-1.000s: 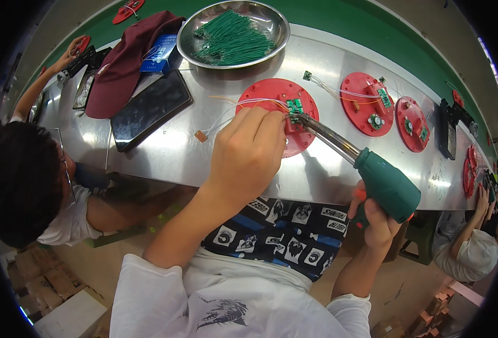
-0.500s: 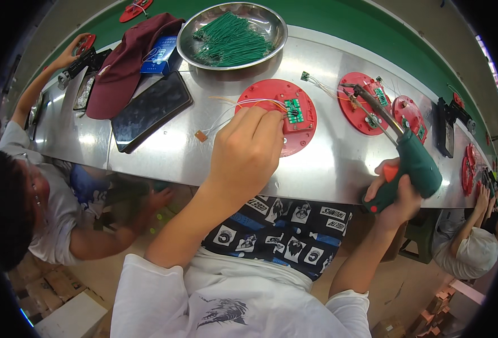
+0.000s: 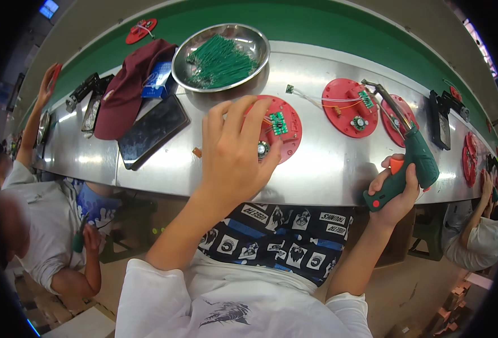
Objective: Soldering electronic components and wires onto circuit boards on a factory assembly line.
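Note:
My left hand (image 3: 235, 155) rests on a red round disc (image 3: 285, 132) that carries a small green circuit board (image 3: 277, 123); its fingers are spread over the disc's left part. My right hand (image 3: 394, 194) grips a green soldering gun (image 3: 409, 163) by the handle at the steel bench's front edge, its metal tip (image 3: 373, 85) pointing up and away over a second red disc (image 3: 349, 107) with thin wires.
A steel bowl (image 3: 220, 56) of green wires stands at the back, beside a maroon cap (image 3: 126, 93), a blue packet (image 3: 157, 80) and a black phone (image 3: 153, 130). More red discs (image 3: 398, 121) lie to the right. Other people sit at the left (image 3: 46, 225) and right (image 3: 483, 236).
My right hand has swung the soldering gun away from the disc under my left hand, out to the right and upright. My left hand's fingers have spread on the disc.

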Action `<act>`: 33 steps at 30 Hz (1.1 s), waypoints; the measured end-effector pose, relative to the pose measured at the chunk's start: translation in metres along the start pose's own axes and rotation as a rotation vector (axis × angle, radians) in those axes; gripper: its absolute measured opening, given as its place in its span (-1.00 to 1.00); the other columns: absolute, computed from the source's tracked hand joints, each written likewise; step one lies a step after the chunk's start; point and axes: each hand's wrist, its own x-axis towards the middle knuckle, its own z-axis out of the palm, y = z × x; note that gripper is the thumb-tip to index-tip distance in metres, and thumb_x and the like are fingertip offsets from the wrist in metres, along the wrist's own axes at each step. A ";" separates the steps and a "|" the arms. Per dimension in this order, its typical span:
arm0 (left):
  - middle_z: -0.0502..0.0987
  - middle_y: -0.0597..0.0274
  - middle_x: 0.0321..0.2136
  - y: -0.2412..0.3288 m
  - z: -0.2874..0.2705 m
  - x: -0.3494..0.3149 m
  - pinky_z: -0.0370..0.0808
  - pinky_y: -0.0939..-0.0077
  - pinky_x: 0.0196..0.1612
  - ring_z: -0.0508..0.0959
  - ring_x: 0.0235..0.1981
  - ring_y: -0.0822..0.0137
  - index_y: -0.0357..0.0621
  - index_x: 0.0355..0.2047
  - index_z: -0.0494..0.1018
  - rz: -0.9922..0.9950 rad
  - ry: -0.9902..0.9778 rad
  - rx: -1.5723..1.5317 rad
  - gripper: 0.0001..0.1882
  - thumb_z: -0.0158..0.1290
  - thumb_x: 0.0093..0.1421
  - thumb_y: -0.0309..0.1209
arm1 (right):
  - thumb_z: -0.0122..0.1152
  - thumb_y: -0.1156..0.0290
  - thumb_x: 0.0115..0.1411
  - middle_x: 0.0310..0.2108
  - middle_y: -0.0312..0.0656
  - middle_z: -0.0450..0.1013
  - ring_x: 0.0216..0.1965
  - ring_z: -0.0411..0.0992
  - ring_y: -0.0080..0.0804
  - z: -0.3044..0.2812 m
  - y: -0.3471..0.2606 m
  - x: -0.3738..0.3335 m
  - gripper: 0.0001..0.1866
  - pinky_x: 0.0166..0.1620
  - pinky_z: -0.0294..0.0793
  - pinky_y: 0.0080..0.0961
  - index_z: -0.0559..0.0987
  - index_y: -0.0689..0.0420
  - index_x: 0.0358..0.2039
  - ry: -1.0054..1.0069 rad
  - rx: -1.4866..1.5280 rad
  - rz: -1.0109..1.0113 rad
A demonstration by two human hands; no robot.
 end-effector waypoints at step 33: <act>0.59 0.00 -0.48 -0.051 -0.030 0.084 0.52 0.17 -0.29 0.61 -0.41 0.05 -0.24 -0.44 0.59 0.027 -0.673 -0.129 -0.78 0.04 0.16 -0.34 | -0.10 0.13 0.39 -0.33 -0.19 0.40 -0.62 0.30 -0.54 0.004 -0.001 -0.003 -0.63 -0.59 0.29 -0.58 0.44 0.23 -0.20 0.344 0.135 -0.042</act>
